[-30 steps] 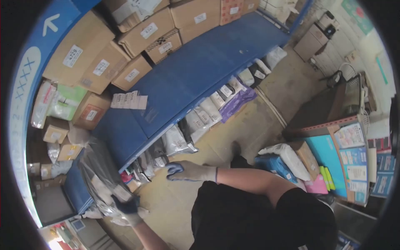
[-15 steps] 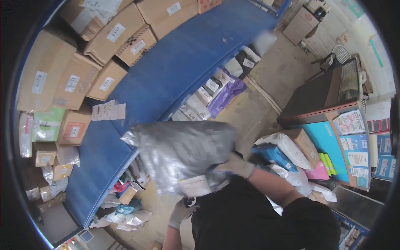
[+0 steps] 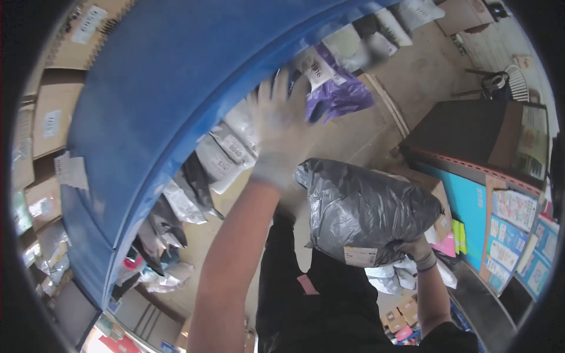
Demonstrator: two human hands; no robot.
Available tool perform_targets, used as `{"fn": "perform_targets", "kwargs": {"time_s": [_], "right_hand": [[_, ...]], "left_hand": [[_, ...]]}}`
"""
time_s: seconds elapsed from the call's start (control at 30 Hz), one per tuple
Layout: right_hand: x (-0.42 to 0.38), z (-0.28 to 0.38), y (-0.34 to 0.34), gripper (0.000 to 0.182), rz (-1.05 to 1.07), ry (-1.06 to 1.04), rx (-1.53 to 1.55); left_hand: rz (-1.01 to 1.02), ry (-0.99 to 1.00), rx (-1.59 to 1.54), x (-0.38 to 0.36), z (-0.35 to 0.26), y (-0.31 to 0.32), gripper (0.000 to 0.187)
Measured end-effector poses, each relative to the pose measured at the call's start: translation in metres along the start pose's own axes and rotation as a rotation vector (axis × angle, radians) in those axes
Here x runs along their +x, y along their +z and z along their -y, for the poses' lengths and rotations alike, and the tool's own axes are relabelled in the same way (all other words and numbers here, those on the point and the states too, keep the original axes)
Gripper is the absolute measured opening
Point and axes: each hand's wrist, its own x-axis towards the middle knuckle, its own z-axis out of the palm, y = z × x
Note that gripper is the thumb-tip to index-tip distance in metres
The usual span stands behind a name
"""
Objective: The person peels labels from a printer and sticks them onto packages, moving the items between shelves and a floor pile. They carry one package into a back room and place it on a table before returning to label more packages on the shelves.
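Note:
My right hand (image 3: 419,250), in a light glove, is closed on the lower right corner of a large dark grey plastic parcel (image 3: 371,209). The parcel hangs in front of my body, with a white label (image 3: 360,256) at its lower edge. Gloved too, my left hand (image 3: 282,126) is raised with its fingers spread and holds nothing. It is over the row of parcels below the blue shelf edge, near a purple bag (image 3: 341,94) and white labelled bags (image 3: 218,159). Some motion blur softens its fingers.
A blue shelf (image 3: 159,76) runs diagonally across the left, with labelled cardboard boxes (image 3: 56,117) beyond it. More bags sit under its edge. To the right are a dark-topped cabinet (image 3: 459,129), a turquoise board (image 3: 456,194) and pinned leaflets (image 3: 515,209). A chair (image 3: 517,82) stands farther back.
The grey parcel has moved right, away from the blue shelf, in my right hand. My left hand has come up from below the parcel to the shelf edge, fingers spread. The view has shifted.

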Motion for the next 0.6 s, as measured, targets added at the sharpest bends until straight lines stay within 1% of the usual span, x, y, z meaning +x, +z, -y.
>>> {"fn": "perform_targets", "kwargs": {"time_s": [0.07,0.1,0.17,0.2,0.23,0.27,0.3,0.33,0.4,0.47,0.5,0.57,0.6], "right_hand": [[0.001,-0.008,-0.003,0.082,-0.011,0.038,-0.022],[0.001,-0.008,-0.003,0.085,-0.004,0.056,-0.032],[0.006,0.001,0.002,0.082,-0.021,0.076,0.055],[0.008,0.003,0.004,0.081,-0.022,0.082,0.078],[0.009,0.003,0.004,0.085,-0.048,0.11,0.104],[0.009,0.004,0.003,0.088,-0.074,0.138,0.128],[0.01,0.001,0.001,0.09,-0.084,0.155,0.137],[0.012,-0.005,-0.004,0.085,-0.052,0.09,0.106],[0.016,-0.016,-0.011,0.077,-0.005,-0.009,0.058],[0.019,-0.022,-0.012,0.067,-0.04,-0.138,-0.099],[0.019,-0.026,-0.014,0.064,-0.051,-0.175,-0.139],[0.014,-0.038,-0.02,0.09,-0.054,0.01,-0.077],[0.013,-0.037,-0.019,0.098,-0.056,0.055,-0.06]], "left_hand": [[0.126,-0.069,0.106,0.031,-0.014,0.013,0.068],[0.165,-0.097,0.131,0.039,-0.014,0.023,0.073],[-0.106,-0.023,0.193,0.045,-0.001,0.051,0.074],[-0.173,-0.007,0.212,0.047,0.004,0.058,0.074],[-0.318,0.006,0.175,0.047,0.008,0.058,0.054],[-0.463,0.017,0.136,0.047,0.011,0.058,0.038],[-0.533,0.019,0.118,0.045,0.014,0.059,0.033],[-0.482,0.01,0.077,0.041,0.019,0.061,0.026],[-0.407,-0.004,0.011,0.035,0.026,0.064,0.029],[-0.335,0.083,0.024,0.033,0.025,0.059,0.048],[-0.321,0.107,0.027,0.034,0.023,0.055,0.054],[-0.234,0.244,0.193,0.04,0.019,0.046,0.066],[-0.213,0.281,0.235,0.043,0.018,0.043,0.069]]}}
